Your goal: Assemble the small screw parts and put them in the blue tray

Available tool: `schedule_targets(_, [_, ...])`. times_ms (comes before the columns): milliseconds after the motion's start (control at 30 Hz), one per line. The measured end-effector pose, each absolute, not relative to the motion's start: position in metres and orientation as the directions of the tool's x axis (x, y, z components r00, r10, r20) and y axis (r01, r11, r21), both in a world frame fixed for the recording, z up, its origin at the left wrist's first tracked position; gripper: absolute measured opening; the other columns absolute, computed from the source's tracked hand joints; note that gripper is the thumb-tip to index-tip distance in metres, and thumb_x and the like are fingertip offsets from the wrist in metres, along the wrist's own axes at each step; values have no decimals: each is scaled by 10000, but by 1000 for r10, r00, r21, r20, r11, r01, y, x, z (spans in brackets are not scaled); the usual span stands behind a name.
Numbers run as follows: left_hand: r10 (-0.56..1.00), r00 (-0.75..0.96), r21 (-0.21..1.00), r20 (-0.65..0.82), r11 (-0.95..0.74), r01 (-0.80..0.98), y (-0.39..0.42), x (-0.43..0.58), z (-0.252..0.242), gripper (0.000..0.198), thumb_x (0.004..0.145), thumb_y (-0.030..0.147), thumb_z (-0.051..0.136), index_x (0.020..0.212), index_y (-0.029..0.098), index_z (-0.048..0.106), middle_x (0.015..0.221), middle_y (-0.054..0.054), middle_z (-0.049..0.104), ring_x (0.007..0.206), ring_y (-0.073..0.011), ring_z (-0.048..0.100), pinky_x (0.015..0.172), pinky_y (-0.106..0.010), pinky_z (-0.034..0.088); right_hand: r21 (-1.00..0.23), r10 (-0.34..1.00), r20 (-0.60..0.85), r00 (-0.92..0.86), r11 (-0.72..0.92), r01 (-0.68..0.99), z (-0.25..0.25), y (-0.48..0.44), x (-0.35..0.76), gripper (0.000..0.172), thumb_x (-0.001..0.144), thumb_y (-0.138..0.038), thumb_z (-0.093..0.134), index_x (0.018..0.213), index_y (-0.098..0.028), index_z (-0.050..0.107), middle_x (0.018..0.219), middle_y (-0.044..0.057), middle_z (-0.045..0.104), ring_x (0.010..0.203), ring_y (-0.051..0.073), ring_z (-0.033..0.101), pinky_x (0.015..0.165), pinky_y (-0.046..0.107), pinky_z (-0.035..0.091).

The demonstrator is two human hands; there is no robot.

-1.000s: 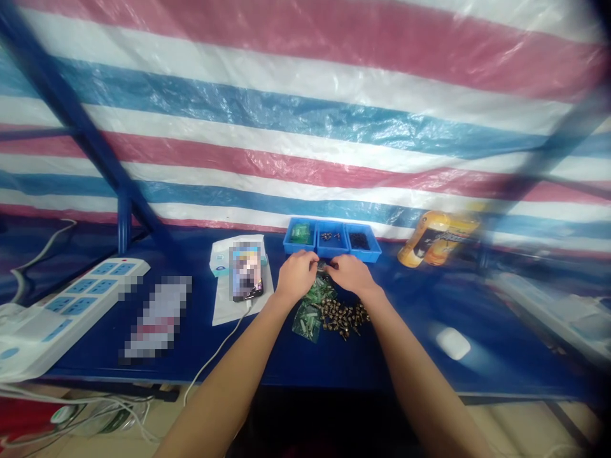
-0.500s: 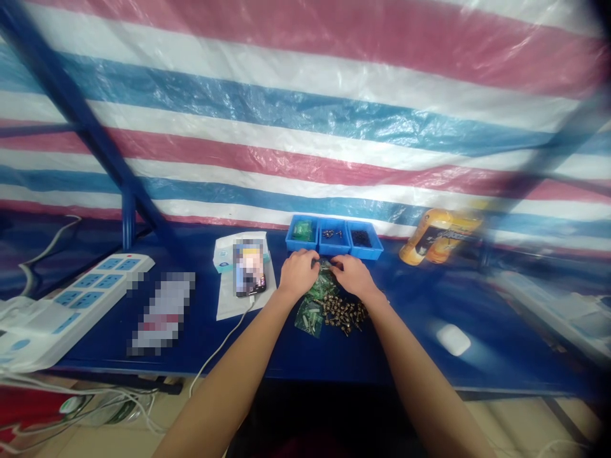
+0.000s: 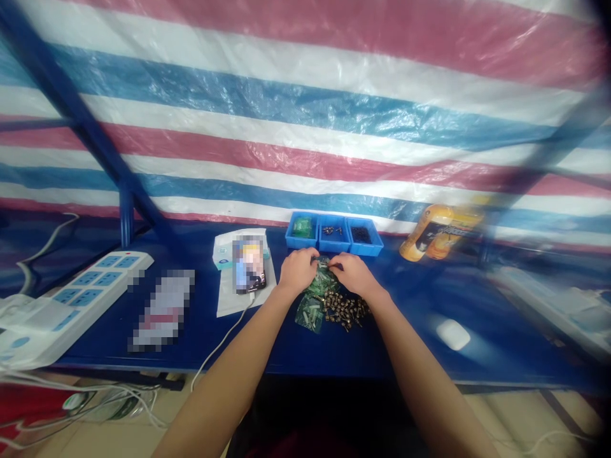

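Blue surface [image 3: 315,356]; orange bottle [image 3: 435,217], dark label [image 3: 424,236], lettering illegible. Hands [image 3: 298,270] curled narrow beside green packets [image 3: 310,314]; whether gripping, cannot tell.

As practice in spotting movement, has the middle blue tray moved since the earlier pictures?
No; against the blue post, the middle blue tray keeps its place.

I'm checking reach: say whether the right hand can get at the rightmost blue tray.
Probably yes: the right hand is just in front of the rightmost blue tray, with nothing visible between.
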State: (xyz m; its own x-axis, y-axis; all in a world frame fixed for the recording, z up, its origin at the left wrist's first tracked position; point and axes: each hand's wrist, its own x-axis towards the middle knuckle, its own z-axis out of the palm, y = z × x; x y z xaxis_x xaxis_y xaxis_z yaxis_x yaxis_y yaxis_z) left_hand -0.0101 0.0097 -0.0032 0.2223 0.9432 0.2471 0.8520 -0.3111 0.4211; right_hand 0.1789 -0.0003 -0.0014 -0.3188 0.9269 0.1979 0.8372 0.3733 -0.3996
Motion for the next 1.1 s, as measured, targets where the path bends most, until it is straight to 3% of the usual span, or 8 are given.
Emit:
schedule_targets(100, [950,210,444,231,-295,846,9,-10,-2,274,914,222,525,1103,302,706,1156,0,738,1069,-223,676,918,-316,516,-406,938,183,-293,344,847,2,-3,181,203,904,-214,549,959,-249,742,996,34,724,930,184,650,830,266,439])
schedule_targets(300, [934,229,462,273,-336,821,10,-11,-3,293,892,161,531,1085,298,705,1107,-8,743,1025,-218,686,878,-313,526,-422,975,113,-192,222,879,5,-9,183,392,850,-251,588,1239,-270,630,871,2,731,823,204,658,683,275,410])
schedule_targets(500, [902,242,478,359,-400,782,5,-8,6,290,895,126,516,1053,286,700,1068,-9,742,974,-201,694,868,-295,517,-424,960,195,-201,267,866,4,-10,174,348,922,-390,551,1241,-286,641,1066,51,678,953,213,638,790,294,430])
schedule_targets(600, [850,252,521,462,-491,698,3,-7,10,268,901,129,511,1031,271,697,1071,0,739,970,-182,689,874,-279,509,-429,953,222,-207,286,857,3,-10,169,349,926,-444,557,1232,-294,638,1066,47,672,970,219,635,799,302,428])
schedule_targets(833, [816,172,650,552,-551,524,6,-6,14,190,928,170,509,923,210,695,991,-15,742,903,-147,684,849,-253,522,-507,950,239,-202,300,808,-3,-5,174,293,899,-265,562,1186,-262,626,919,4,717,881,192,651,802,300,438])
schedule_targets(1000, [805,90,705,587,-562,434,4,-6,18,168,929,213,534,913,202,701,973,-23,745,878,-145,688,796,-245,536,-646,933,326,-151,337,685,-3,-3,176,499,860,-246,549,1359,-235,542,980,24,705,833,181,623,828,323,473])
schedule_targets(1100, [820,79,739,567,-548,392,4,-5,18,158,919,219,551,901,204,707,969,-24,751,891,-154,694,801,-257,540,-801,940,315,-131,337,495,1,-4,175,417,902,-320,495,1290,-211,603,945,30,684,802,172,609,811,323,492])
